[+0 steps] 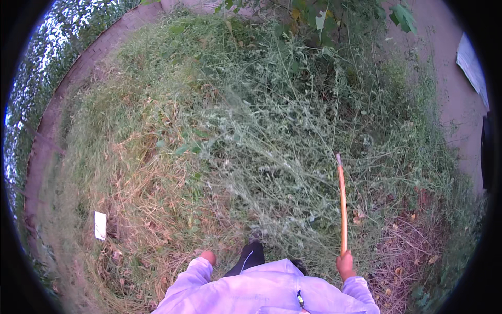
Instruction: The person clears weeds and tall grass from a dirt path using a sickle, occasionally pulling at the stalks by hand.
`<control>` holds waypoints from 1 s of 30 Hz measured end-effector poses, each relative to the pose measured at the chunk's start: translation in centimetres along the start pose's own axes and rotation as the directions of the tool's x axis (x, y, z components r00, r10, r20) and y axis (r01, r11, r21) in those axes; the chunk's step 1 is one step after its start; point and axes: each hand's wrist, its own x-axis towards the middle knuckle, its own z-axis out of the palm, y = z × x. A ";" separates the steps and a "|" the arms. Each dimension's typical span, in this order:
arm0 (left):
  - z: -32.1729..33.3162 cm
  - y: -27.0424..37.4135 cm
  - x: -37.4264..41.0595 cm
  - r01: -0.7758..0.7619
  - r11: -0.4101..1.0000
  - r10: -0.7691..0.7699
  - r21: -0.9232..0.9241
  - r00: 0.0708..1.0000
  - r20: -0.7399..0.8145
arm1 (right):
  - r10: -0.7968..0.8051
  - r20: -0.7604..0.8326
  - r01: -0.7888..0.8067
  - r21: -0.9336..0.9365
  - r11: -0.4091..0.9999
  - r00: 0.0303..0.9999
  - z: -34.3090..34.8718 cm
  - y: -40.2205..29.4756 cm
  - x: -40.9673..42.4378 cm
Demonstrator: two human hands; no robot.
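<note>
My right hand is closed around the near end of a long, slightly curved wooden handle. The handle points away from me, and a metal fitting shows at its far end. Whatever lies beyond that fitting is lost among the tangled green weeds. My left hand hangs low beside my dark trouser leg, above dry, flattened grass. Its fingers are too small and turned away to make out, and no object shows in it.
A brick wall curves along the left, with trees behind it. Another wall stands at the right. Dry stems cover the ground at right. A white rectangular piece lies in the grass at left. Broad leaves hang at the top.
</note>
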 end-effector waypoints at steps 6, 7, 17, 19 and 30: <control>0.1 -7.6 1.4 0.139 0.985 -0.122 -0.100 0.980 0.159 | 0.019 -0.082 -0.016 0.036 0.999 0.996 1.3 -0.5 -6.0; -0.9 -7.4 2.0 0.130 0.982 -0.113 -0.139 0.986 0.123 | -0.002 -0.098 0.005 0.030 1.000 0.995 1.6 -0.9 -5.8; -13.3 5.0 -4.7 -0.180 0.789 -0.071 -0.587 0.923 -0.377 | 0.203 0.423 -0.447 0.628 0.637 0.883 -2.9 -9.3 -0.7; -11.9 6.4 -5.1 -0.252 0.763 -0.057 -0.596 0.891 -0.450 | 0.251 0.286 -0.356 0.417 0.836 0.925 -2.8 -6.4 -0.5; -23.3 24.1 -11.3 -0.769 0.535 0.752 -0.351 0.622 -0.216 | 0.273 0.048 -0.263 -0.154 0.952 0.961 -3.3 13.7 -19.2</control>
